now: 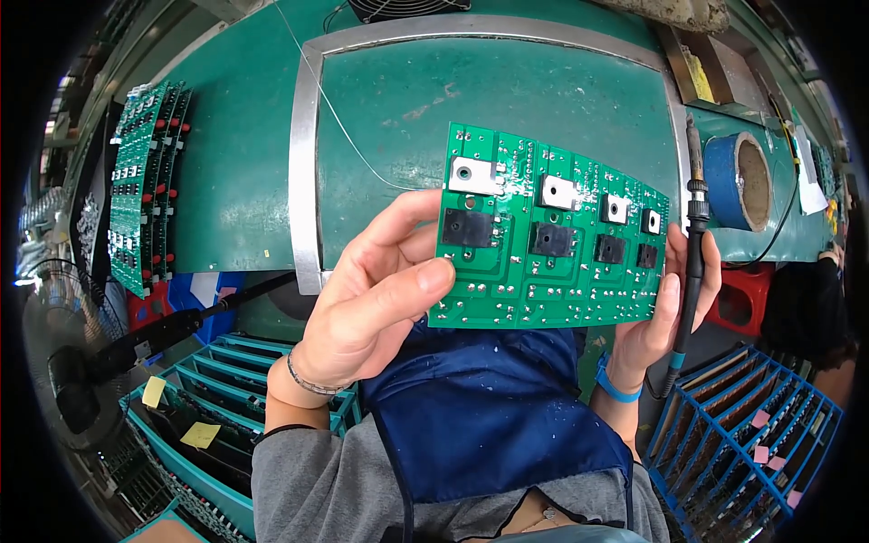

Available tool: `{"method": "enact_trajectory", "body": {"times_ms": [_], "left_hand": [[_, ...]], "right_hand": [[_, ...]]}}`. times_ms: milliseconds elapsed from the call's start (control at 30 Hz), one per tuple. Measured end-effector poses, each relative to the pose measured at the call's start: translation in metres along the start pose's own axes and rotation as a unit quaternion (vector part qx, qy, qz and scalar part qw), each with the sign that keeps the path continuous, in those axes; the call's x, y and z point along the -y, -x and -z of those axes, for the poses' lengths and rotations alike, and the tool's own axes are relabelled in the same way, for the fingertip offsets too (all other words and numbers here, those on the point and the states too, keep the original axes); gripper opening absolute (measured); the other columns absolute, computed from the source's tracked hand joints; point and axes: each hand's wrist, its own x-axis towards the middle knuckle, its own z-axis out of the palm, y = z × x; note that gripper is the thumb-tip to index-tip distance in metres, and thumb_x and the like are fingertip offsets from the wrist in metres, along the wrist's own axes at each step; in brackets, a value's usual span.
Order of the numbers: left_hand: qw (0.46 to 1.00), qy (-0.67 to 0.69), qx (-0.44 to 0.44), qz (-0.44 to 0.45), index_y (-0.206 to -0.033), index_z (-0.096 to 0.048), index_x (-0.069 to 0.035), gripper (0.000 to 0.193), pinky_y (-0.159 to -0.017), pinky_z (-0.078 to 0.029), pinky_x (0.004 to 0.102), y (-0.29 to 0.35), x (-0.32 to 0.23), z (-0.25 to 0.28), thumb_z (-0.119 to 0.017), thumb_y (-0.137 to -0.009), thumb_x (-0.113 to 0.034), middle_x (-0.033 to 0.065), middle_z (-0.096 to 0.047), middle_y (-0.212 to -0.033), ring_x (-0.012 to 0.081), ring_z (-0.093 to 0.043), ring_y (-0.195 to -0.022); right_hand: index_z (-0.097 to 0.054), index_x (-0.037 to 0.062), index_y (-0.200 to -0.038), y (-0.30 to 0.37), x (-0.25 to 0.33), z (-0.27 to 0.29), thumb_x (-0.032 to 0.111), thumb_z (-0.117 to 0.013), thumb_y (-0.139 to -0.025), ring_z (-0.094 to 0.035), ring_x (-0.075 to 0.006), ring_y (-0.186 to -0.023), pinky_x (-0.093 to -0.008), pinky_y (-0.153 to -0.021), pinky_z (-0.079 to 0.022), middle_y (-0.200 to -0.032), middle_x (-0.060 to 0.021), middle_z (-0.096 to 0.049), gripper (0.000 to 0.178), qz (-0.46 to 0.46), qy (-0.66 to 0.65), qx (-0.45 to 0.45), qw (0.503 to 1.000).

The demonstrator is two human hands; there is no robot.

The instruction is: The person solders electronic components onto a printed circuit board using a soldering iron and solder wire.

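A green circuit board (pixel 507 276) is held up in front of me, tilted, with rows of black and white square components facing me. My left hand (pixel 376 285) is closed on its left edge, thumb on the near face. A thin wire (pixel 348 142), looking like solder, runs down from the top to my left fingers. At the board's right edge, my right hand (pixel 665 308) holds a soldering iron (pixel 695 244), its tip pointing up and away from the board. The right fingers also touch the board's edge; the rest of that grip is hidden.
A metal frame (pixel 305 154) borders the green bench surface. Several stacked circuit boards (pixel 145 190) stand at left. A blue-sided roll (pixel 724 185) lies at right. Racks, one teal (pixel 195 457) and one blue (pixel 751 434), flank me; a black jointed arm (pixel 163 330) is at left.
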Motion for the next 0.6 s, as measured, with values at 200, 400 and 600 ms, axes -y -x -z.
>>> {"method": "enact_trajectory", "body": {"times_ms": [200, 400, 600], "left_hand": [[1.000, 0.010, -0.004, 0.000, -0.143, -0.037, -0.001, 0.052, -0.102, -0.043, 0.0353, 0.002, 0.001, 0.003, -0.054, -0.094, -0.007, 0.0156, -0.056, -0.132, 0.0223, -0.056, -0.121], [0.999, 0.040, -0.007, -0.004, -0.142, -0.038, -0.001, 0.052, -0.101, -0.044, 0.0362, 0.009, 0.002, 0.013, -0.054, -0.093, -0.005, 0.0155, -0.056, -0.132, 0.0226, -0.056, -0.121], [0.999, 0.050, -0.006, -0.018, -0.142, -0.039, -0.002, 0.052, -0.101, -0.044, 0.0359, 0.013, 0.000, 0.024, -0.053, -0.092, -0.005, 0.0153, -0.057, -0.131, 0.0226, -0.056, -0.121]], "right_hand": [[-0.029, -0.0032, -0.144, 0.001, 0.002, 0.000, 0.012, -0.052, -0.094, -0.055, -0.0297, -0.120, -0.0431, -0.104, -0.044, -0.130, -0.0276, -0.053, 0.057, 0.006, 0.000, 0.006, 1.000], [-0.029, -0.0026, -0.144, 0.004, 0.009, -0.004, 0.013, -0.053, -0.093, -0.055, -0.0293, -0.120, -0.0427, -0.104, -0.045, -0.129, -0.0266, -0.053, 0.058, 0.016, 0.025, 0.013, 0.999], [-0.028, -0.0019, -0.144, 0.004, 0.010, -0.012, 0.013, -0.053, -0.093, -0.055, -0.0286, -0.119, -0.0423, -0.103, -0.046, -0.128, -0.0254, -0.054, 0.059, 0.023, 0.043, 0.027, 0.998]]}}
